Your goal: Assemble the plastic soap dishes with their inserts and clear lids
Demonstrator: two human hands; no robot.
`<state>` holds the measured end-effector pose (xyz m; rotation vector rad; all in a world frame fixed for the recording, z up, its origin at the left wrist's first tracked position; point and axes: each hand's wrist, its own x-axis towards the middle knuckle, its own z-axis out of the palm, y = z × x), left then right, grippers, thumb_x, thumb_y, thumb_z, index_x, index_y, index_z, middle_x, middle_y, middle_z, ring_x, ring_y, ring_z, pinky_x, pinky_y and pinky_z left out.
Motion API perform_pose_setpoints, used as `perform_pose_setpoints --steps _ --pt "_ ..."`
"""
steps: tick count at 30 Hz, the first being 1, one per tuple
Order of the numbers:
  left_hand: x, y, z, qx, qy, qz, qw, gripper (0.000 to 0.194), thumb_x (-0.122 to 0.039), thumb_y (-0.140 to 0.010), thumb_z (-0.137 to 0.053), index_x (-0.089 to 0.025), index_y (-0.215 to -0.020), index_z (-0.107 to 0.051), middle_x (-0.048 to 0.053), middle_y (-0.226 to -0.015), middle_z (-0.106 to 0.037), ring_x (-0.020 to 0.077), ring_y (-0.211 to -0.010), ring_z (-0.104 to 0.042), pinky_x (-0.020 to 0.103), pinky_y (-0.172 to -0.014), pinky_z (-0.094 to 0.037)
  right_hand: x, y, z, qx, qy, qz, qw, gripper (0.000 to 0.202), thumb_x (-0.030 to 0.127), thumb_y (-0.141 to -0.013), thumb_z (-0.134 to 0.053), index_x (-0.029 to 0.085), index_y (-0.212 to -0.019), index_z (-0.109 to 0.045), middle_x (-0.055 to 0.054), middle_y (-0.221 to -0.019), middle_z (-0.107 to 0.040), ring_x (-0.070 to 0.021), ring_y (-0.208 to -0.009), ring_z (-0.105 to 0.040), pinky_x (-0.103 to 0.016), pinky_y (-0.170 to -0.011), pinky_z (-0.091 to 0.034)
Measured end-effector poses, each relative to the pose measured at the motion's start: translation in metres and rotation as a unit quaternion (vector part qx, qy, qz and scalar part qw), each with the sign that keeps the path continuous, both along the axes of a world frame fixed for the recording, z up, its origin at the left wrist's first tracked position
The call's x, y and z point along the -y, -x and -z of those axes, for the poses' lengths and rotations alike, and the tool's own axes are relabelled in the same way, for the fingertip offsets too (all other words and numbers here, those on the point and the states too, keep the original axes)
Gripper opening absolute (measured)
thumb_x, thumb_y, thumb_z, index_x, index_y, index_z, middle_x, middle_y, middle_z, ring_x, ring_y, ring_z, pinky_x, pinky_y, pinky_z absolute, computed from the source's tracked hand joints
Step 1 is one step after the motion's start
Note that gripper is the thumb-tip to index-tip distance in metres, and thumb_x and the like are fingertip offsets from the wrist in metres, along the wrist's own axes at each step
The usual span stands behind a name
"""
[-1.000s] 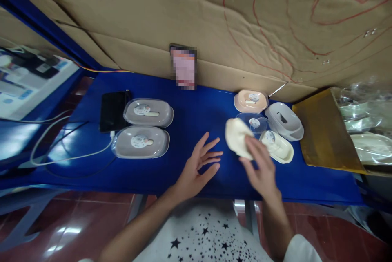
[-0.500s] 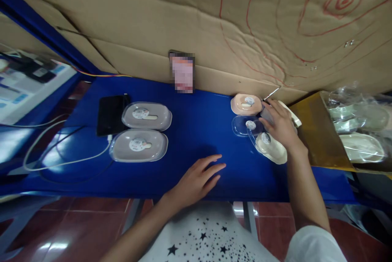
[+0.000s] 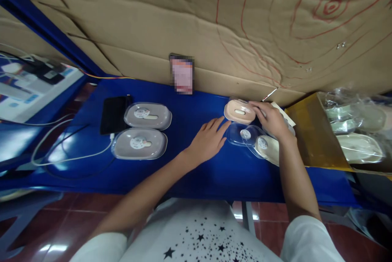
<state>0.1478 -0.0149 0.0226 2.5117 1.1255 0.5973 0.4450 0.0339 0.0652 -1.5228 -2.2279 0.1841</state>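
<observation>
The pink oval box (image 3: 236, 115), with a pale oblong piece on top, sits toward the back right of the table. My right hand (image 3: 271, 119) pinches the right end of a clear plastic lid (image 3: 245, 103) that looks shifted over this box. Stretched out, my left hand (image 3: 208, 139) holds nothing; its fingertips are close to the pink box's left side and to a loose clear lid (image 3: 235, 134) in front of it. Another clear lid (image 3: 255, 147) with a round label overlaps a cream box (image 3: 271, 151). Behind my right hand, a grey item is mostly hidden.
Two grey lidded boxes (image 3: 148, 115) stand at left, beside a black device (image 3: 113, 115) with a white cable (image 3: 88, 156). A phone (image 3: 182, 74) leans on the cardboard wall (image 3: 131, 21). At right, a carton (image 3: 315, 139) holds bagged boxes. A thin stick (image 3: 270, 94) touches the wall.
My right hand has moved left from the grey item onto the pink box's lid. My left hand has moved forward and right, up to the pink box. The pink box has shifted slightly.
</observation>
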Motion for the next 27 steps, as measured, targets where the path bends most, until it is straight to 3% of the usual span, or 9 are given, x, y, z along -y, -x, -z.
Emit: perform_pose_setpoints --steps 3,6,10,13,17,22,27 --pt "-0.024 -0.033 0.001 -0.024 -0.02 -0.001 1.0 0.052 -0.015 -0.108 -0.051 -0.013 -0.16 -0.047 0.022 -0.17 -0.045 0.0377 -0.154 -0.047 0.056 -0.119 -0.046 0.001 0.0 0.002 0.014 -0.011 -0.032 0.999 0.048 0.049 -0.109 -0.058 0.022 -0.148 -0.067 -0.012 -0.144 -0.073 -0.0316 -0.134 -0.067 -0.052 -0.117 -0.052" --pt "-0.037 -0.049 0.006 -0.043 -0.035 -0.007 0.998 0.048 -0.009 -0.107 -0.049 -0.012 -0.155 -0.053 0.02 -0.166 -0.05 0.0373 -0.15 -0.05 0.054 -0.117 -0.045 0.0 0.006 0.007 0.04 -0.011 -0.057 0.998 0.047 0.048 -0.107 -0.062 0.024 -0.147 -0.068 -0.013 -0.146 -0.07 -0.033 -0.136 -0.064 -0.053 -0.117 -0.05" --pt "-0.044 -0.047 0.011 -0.043 -0.042 -0.022 0.998 0.037 -0.014 -0.109 -0.049 -0.014 -0.145 -0.061 0.015 -0.152 -0.062 0.0333 -0.135 -0.059 0.048 -0.108 -0.049 0.004 0.027 0.011 0.118 -0.008 -0.058 0.991 0.03 0.041 -0.108 -0.06 0.028 -0.126 -0.081 -0.013 -0.127 -0.073 -0.034 -0.118 -0.066 -0.053 -0.104 -0.053" --pt "-0.045 -0.043 0.012 -0.045 -0.044 -0.037 0.997 0.028 -0.015 -0.11 -0.05 -0.015 -0.131 -0.067 0.014 -0.139 -0.068 0.0322 -0.125 -0.062 0.046 -0.101 -0.05 0.008 0.043 0.012 0.182 0.011 -0.046 0.982 0.034 0.04 -0.107 -0.063 0.023 -0.132 -0.079 -0.017 -0.13 -0.072 -0.038 -0.12 -0.065 -0.054 -0.101 -0.051" --pt "-0.047 -0.04 0.011 -0.037 -0.052 -0.052 0.997 0.024 -0.012 -0.109 -0.049 -0.018 -0.119 -0.069 0.011 -0.125 -0.07 0.0299 -0.117 -0.063 0.045 -0.099 -0.049 0.009 0.053 0.013 0.21 0.063 -0.037 0.975 0.035 0.036 -0.109 -0.061 0.015 -0.133 -0.075 -0.019 -0.13 -0.075 -0.0357 -0.119 -0.068 -0.048 -0.1 -0.05" --pt "-0.047 -0.038 0.009 0.014 -0.061 -0.093 0.994 0.021 -0.024 -0.113 -0.047 -0.022 -0.127 -0.063 0.012 -0.133 -0.065 0.028 -0.119 -0.064 0.043 -0.101 -0.05 0.004 0.055 0.013 0.215 0.053 -0.039 0.974 0.034 0.033 -0.113 -0.052 0.016 -0.128 -0.078 -0.019 -0.126 -0.075 -0.0367 -0.124 -0.066 -0.049 -0.102 -0.048" --pt "-0.047 -0.039 0.016 0.078 -0.035 -0.129 0.988 0.024 -0.027 -0.108 -0.059 -0.016 -0.129 -0.056 0.017 -0.138 -0.061 0.0326 -0.126 -0.062 0.047 -0.105 -0.053 -0.001 0.048 0.01 0.196 0.006 -0.04 0.98 0.043 0.036 -0.116 -0.04 0.015 -0.131 -0.075 -0.019 -0.128 -0.073 -0.036 -0.124 -0.063 -0.05 -0.101 -0.046"
